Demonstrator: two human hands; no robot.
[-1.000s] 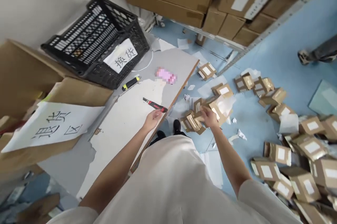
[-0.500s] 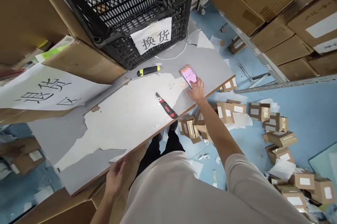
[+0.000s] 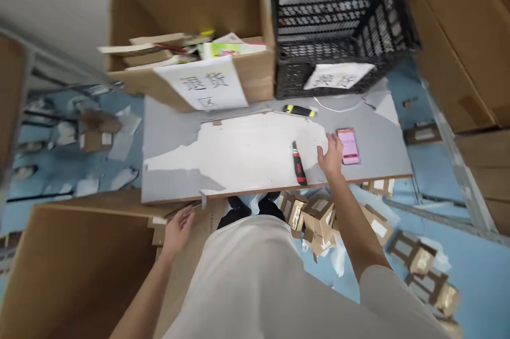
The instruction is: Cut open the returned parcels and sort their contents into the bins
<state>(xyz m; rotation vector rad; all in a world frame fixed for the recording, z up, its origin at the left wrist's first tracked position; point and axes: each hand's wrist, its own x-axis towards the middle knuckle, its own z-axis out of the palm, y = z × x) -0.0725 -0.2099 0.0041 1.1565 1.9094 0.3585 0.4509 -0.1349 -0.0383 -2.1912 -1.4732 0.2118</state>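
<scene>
A phone (image 3: 348, 146) with a lit pink screen lies on the right part of the table (image 3: 171, 142). Just left of it is my right hand (image 3: 331, 156), fingers apart and nothing in them. A red and black utility knife (image 3: 298, 164) rests left of that hand, its tip pointing away from me. Farther back lies a yellow and black utility knife (image 3: 299, 111). My left hand (image 3: 180, 226) hangs low by the table's front edge, above the open cardboard box; its fingers are loosely bent and apart, and I see nothing in them.
At the back stands a cardboard box (image 3: 255, 76) of books and papers with a paper sign. Beside it is a black plastic crate (image 3: 289, 78). A large open carton (image 3: 79, 270) sits at lower left. Several small boxes (image 3: 319, 211) litter the blue floor; stacked cartons (image 3: 450, 57) stand right.
My right hand has come off the phone and moved to its left. The view has swung left, bringing the book box and large carton into fuller sight.
</scene>
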